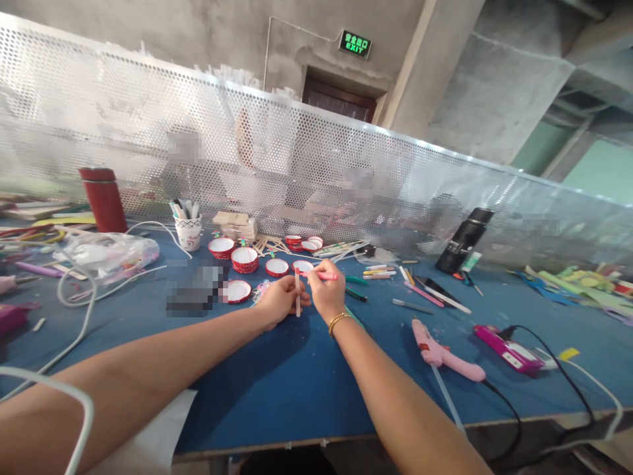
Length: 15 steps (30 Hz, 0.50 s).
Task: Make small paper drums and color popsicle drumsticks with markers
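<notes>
My left hand (279,298) rests on the blue table (277,382) and pinches a pale wooden stick (297,293), holding it upright. My right hand (326,287), a gold bracelet on its wrist, is closed round a pink pen (324,276) whose tip points left at the top of the stick. Both hands meet near the table's middle. Just beyond them lie several red-rimmed round paper cups (244,259).
A pink glue gun (440,353) with its cord lies at the right, with a magenta device (509,349) beyond it. A black bottle (463,241), a red flask (103,198), a pen cup (188,231), a plastic bag (111,254), scattered sticks and pens, and a perforated metal screen (297,165) stand behind.
</notes>
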Motion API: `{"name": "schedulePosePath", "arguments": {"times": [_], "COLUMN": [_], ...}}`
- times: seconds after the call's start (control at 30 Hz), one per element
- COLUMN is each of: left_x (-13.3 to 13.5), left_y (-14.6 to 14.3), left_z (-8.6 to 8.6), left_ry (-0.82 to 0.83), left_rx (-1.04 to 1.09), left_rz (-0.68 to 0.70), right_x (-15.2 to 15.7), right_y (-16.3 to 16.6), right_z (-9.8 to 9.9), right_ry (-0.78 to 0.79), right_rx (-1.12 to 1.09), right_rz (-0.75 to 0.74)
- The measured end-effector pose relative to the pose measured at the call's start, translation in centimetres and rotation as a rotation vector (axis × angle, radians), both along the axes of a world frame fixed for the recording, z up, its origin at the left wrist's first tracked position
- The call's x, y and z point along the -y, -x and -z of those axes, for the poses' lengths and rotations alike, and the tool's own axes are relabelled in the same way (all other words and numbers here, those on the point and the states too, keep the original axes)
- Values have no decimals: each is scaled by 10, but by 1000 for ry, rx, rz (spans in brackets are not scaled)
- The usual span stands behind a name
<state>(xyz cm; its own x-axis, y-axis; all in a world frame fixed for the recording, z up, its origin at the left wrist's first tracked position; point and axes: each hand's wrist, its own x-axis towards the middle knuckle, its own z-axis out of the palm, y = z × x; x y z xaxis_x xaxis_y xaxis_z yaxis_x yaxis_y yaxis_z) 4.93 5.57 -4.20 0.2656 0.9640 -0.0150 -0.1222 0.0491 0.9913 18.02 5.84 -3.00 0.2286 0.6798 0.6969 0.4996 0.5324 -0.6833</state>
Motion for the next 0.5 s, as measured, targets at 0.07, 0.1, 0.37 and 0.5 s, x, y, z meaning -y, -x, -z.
{"name": "schedulePosePath", "arguments": {"times": [0.07,0.1,0.37,0.5], "left_x": [1,1,1,0], "left_y": [0,-1,-1,-1], "left_z": [-1,-2,-2,0], "left_ry": [6,8,3,6], "left_rx": [-6,-11,-26,-26], "left_rz": [-3,-4,-11,-9], "right_x": [0,0,2,1], "right_y": [-1,-1,1,0], "right_z": [0,0,-2,-1], "right_ry": [-1,-3,-18,2], "right_rx": [-1,-3,2,1], "right_rz": [13,18,-15,-6]}}
